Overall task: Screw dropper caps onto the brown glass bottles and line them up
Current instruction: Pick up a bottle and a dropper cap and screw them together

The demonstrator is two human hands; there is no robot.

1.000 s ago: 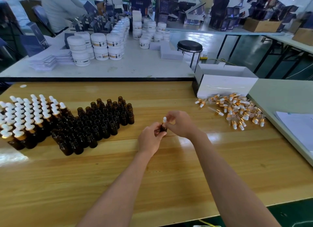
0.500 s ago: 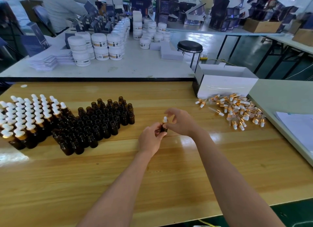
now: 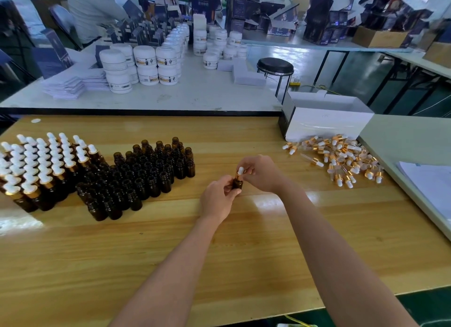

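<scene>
Brown glass, head view: bottle (image 3: 238, 183) upright over the table (image 3: 219, 253), gripped round its body by the curled fingers of the left hand (image 3: 218, 197). Pinched from above by right hand (image 3: 262, 173) fingertips: cap (image 3: 240, 171), white bulb and gold collar, seated on the bottle neck. Left of the fingers, near: block of open bottles (image 3: 146, 175), upright and close-packed. Further left, adjoining that block: rows of capped bottles (image 3: 36, 165). Right of the fingers, well apart: heap of loose caps (image 3: 341, 160), lying flat, just in front of a white box (image 3: 327, 124). Depth of thread engagement: not discernible.
</scene>
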